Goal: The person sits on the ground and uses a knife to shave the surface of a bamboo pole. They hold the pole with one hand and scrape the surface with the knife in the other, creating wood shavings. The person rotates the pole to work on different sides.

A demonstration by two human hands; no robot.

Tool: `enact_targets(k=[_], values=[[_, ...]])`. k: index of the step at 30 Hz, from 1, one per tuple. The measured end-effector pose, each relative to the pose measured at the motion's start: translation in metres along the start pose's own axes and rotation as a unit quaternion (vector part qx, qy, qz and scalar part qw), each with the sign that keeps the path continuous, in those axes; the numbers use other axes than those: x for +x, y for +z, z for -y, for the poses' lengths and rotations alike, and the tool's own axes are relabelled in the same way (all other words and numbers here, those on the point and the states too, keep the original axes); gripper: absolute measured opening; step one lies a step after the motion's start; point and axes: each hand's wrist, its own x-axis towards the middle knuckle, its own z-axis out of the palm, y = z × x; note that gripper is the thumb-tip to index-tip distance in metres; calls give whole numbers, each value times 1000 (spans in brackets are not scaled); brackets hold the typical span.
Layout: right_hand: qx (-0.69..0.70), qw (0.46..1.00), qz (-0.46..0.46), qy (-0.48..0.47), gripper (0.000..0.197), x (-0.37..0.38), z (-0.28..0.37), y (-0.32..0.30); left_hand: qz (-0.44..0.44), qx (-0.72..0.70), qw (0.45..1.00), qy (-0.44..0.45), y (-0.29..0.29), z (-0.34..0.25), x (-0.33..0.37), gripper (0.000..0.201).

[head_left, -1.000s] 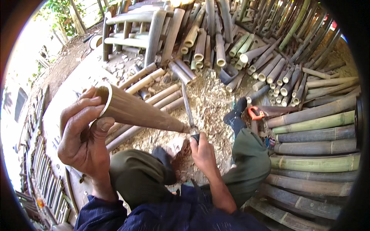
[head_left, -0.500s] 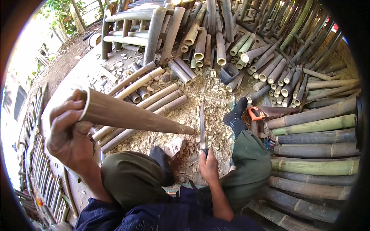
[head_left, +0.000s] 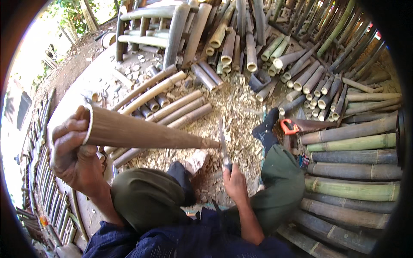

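A: Where is the workpiece, and what secures it?

B: The bamboo tube (head_left: 150, 131) is held aslant just beyond the left knee (head_left: 144, 185), its open mouth at the left, its far end over the littered ground. The left hand (head_left: 75, 159) grips it at the mouth, thumb beneath the rim; how deep the fingers reach inside cannot be told.

A: And the tool?

B: A knife (head_left: 222, 139). The right hand (head_left: 235, 182) is closed around its handle; the blade points away from the body and crosses the tube's far end in view (contact cannot be confirmed from this angle).

A: Findings on risk?

B: Two, in my judgement. The tube could swivel under pressure, since the only visible hold is at one end; whether the pale block (head_left: 198, 162) supports the other cannot be established. The blade could also skid off the rounded surface, and the right foot (head_left: 267, 128), with only a dark sock visible, is near that side.

A: Surroundings?

B: Wood chips (head_left: 241, 96), loose enough to unsteady a foot. Cut bamboo lengths (head_left: 189, 115) lie beyond the tube, an orange-handled saw (head_left: 307, 125) near the right foot, and thick bamboo poles (head_left: 352, 189) in a row at the right.
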Motion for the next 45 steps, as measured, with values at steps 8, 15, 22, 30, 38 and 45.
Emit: enact_targets(k=[8, 15, 22, 30, 38, 45], values=[[220, 961, -48, -160, 26, -24, 116, -61, -89, 223, 969, -49, 29, -32, 12, 22], [-79, 992, -28, -98, 37, 8, 61, 14, -72, 198, 977, -34, 38, -51, 26, 23], [149, 968, -67, -189, 32, -43, 159, -69, -91, 216, 972, -34, 19, -55, 20, 24], [-48, 990, -59, -117, 29, -54, 64, 29, -84, 219, 972, -25, 22, -72, 29, 24], [246, 909, -154, -299, 28, -62, 177, -55, -102, 248, 963, -7, -4, -72, 36, 22], [-49, 983, -64, -167, 32, -22, 71, 22, -97, 249, 964, -8, 12, -73, 37, 21]])
